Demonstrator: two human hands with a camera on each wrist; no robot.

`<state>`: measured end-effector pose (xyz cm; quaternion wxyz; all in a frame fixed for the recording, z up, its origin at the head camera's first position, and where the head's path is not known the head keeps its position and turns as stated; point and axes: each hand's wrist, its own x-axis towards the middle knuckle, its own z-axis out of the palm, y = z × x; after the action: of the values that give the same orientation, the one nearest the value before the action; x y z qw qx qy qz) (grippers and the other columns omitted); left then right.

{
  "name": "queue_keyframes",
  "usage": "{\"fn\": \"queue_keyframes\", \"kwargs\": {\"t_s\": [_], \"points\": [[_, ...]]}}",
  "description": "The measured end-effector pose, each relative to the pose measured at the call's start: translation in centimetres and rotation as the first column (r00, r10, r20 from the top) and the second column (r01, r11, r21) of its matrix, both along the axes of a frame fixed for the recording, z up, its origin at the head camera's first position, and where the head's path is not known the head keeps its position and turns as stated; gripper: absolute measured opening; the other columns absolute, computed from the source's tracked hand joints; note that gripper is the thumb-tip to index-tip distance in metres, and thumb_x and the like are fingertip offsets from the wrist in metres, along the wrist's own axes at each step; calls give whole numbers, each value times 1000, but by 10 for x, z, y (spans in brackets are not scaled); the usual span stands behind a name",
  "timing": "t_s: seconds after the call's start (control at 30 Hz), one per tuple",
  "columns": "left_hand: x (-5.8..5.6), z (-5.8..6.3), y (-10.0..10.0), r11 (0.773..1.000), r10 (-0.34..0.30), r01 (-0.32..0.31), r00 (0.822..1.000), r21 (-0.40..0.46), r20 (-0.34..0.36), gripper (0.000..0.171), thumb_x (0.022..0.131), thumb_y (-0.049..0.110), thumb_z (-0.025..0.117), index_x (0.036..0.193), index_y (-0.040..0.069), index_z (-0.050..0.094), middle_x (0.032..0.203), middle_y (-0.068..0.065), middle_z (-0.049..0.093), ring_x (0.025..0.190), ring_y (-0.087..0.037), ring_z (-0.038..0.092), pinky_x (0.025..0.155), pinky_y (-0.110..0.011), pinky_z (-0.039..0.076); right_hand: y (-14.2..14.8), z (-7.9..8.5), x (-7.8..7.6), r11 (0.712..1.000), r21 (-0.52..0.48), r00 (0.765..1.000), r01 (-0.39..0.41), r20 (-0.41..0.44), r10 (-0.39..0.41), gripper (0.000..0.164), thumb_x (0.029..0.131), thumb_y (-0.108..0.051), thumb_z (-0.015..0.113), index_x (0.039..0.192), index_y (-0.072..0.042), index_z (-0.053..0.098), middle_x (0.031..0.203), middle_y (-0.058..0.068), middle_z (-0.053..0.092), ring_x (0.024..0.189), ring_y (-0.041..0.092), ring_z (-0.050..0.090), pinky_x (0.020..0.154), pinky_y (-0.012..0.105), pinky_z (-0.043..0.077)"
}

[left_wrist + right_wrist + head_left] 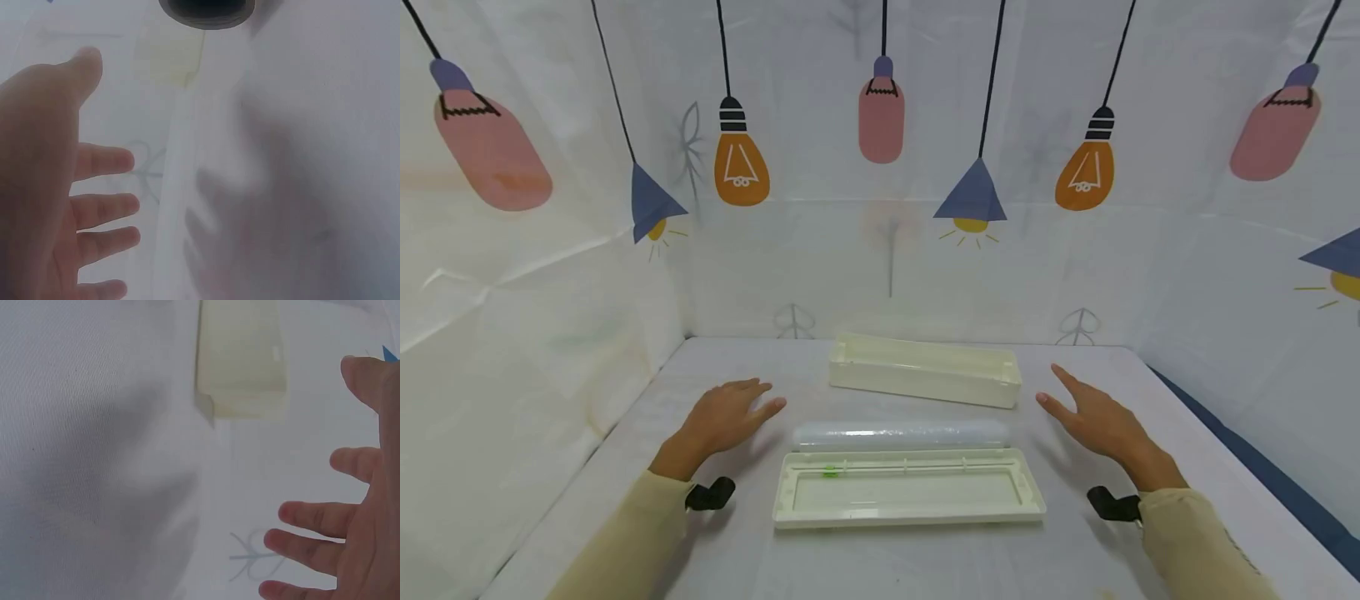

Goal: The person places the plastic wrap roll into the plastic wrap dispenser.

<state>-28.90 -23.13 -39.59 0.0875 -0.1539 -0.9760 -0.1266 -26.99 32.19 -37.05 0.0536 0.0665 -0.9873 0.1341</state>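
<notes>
My left hand (721,418) hovers over the table left of a clear plastic film roll (901,435), fingers spread and holding nothing. On the other side, my right hand (1101,421) is also held out with its fingers apart, nearest to the right end of a long cream box (925,385). The box lies behind the roll. In front of the roll lies a cream rectangular lid (910,492), its ribbed inside facing up and a small green mark near its upper left. The right wrist view shows one end of the box (244,362) beyond the hand's thumb.
A white-covered table (895,567) bears all these things. White cloth walls (820,250) printed with hanging lamps enclose it at the back and both sides. A dark blue strip (1255,458) runs along the right edge. Black wrist cameras (711,494) sit at both cuffs.
</notes>
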Motion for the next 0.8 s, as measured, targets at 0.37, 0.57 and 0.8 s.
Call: {"fn": "queue_keyframes", "kwargs": {"t_s": [0.37, 0.57, 0.8], "points": [[-18, -6, 2, 979, -72, 51, 992, 198, 102, 61, 103, 53, 48, 136, 3, 61, 138, -19, 58, 130, -43, 49, 105, -61, 39, 2, -13, -11, 985, -173, 1000, 1, 14, 2, 76, 102, -58, 46, 145, 5, 46, 131, 33, 57, 117, 48, 57, 87, 61, 51], [-30, -4, 7, 934, -119, 51, 977, 353, 176, 52, 104, 42, 54, 136, 2, 60, 138, -18, 58, 127, -41, 52, 103, -59, 42, 0, -15, -19, 966, -257, 999, 8, 33, 1, 64, 105, -47, 46, 139, 8, 52, 130, 33, 58, 116, 48, 57, 89, 59, 51], [-45, -5, 11, 849, -152, -43, 934, 527, 322, 53, 105, 40, 53, 140, 2, 56, 137, -18, 59, 126, -36, 54, 102, -55, 45, -4, -19, -28, 821, -569, 993, 51, 116, 18, 61, 107, -41, 47, 140, 11, 48, 132, 31, 58, 117, 41, 61, 87, 43, 58]]}}
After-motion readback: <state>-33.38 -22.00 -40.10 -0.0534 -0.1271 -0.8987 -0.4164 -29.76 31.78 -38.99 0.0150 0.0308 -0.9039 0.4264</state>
